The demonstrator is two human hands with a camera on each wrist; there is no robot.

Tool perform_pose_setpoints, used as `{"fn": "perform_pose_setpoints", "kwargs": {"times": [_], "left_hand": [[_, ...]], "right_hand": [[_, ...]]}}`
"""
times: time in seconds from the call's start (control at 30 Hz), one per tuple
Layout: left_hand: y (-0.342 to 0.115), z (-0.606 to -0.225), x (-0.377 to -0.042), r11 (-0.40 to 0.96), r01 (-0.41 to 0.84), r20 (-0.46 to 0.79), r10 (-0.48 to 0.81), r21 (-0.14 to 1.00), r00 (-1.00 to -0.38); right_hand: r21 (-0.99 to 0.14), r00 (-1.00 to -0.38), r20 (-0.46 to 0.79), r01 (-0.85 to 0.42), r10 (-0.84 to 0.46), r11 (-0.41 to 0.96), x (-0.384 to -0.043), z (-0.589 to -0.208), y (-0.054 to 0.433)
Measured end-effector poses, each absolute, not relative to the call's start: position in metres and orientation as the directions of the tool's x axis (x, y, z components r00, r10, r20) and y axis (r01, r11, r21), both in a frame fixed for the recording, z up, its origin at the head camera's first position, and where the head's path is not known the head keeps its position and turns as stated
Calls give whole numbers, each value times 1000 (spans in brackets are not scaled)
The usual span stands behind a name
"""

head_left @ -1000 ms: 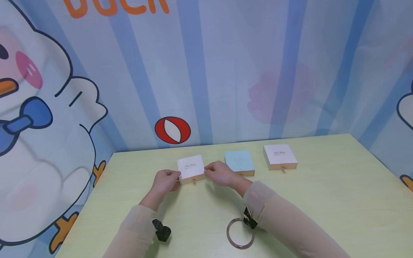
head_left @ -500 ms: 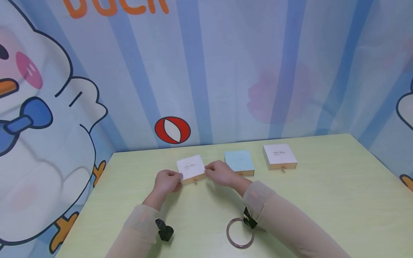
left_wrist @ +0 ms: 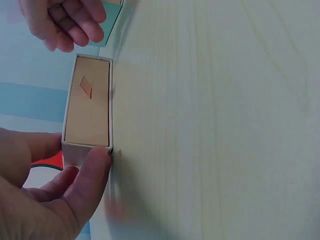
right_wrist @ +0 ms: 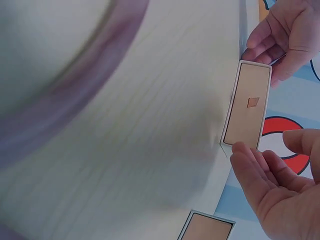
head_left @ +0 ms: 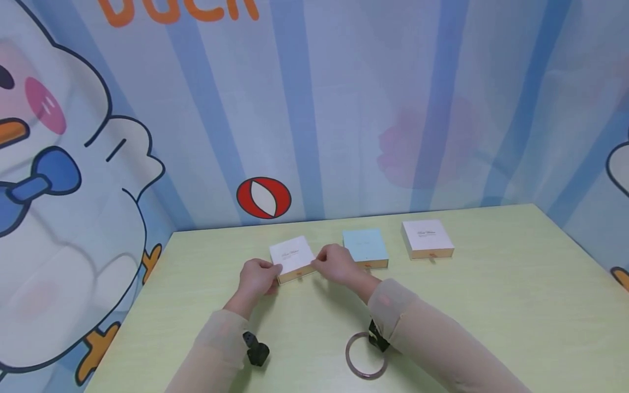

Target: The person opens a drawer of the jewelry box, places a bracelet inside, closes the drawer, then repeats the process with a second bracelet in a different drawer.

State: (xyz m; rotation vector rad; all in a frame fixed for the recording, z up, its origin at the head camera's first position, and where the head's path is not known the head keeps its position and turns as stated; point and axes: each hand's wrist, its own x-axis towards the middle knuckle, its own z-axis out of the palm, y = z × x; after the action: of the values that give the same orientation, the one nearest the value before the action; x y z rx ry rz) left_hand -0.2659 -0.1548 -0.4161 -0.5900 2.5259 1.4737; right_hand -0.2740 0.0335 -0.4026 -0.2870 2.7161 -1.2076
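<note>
A small white drawer box (head_left: 292,255) with dark script on its lid stands slightly turned on the table. Its tan front and little pull tab (left_wrist: 86,87) face me. My left hand (head_left: 257,277) holds the box's left end, thumb at the front edge and fingers around behind. At the other end is my right hand (head_left: 336,263), its fingers (right_wrist: 243,159) extended and loosely bent, fingertips right at the box's corner. In the left wrist view those fingers show a gap from the box.
A light blue box (head_left: 365,244) sits just right of and behind my right hand, and another white box (head_left: 426,237) is farther right. A purplish bangle (head_left: 350,360) lies near my right sleeve. The patterned backdrop (head_left: 344,109) rises behind the table.
The white box has turned a little, its left front corner swinging right and toward me. My left hand has moved slightly right with it; my right hand has barely moved.
</note>
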Motion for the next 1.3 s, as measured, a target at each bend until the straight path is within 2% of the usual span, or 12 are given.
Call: {"fn": "perform_pose_setpoints", "kwargs": {"times": [0.3,0.57,0.9,1.07,1.3], "left_hand": [[-153,-419,-266,455,-378,-311,-219,806,-925],[-153,-419,-269,688,-174,-138,-107,705,-985],[-156,-427,-276,770,-46,-62,-8,636,-998],[-158,-427,-276,806,-18,-48,13,592,-999],[-158,-426,-277,841,-57,-92,-9,538,-996]], "right_hand": [[-772,-955,-203,21,-215,635,-271,-408,27],[-791,-946,-223,34,-236,610,-268,-412,23],[-863,-932,-290,157,-217,479,-263,-422,6],[-873,-927,-328,223,-183,434,-262,-423,0],[-869,-923,-354,265,-151,418,-263,-426,-6]]}}
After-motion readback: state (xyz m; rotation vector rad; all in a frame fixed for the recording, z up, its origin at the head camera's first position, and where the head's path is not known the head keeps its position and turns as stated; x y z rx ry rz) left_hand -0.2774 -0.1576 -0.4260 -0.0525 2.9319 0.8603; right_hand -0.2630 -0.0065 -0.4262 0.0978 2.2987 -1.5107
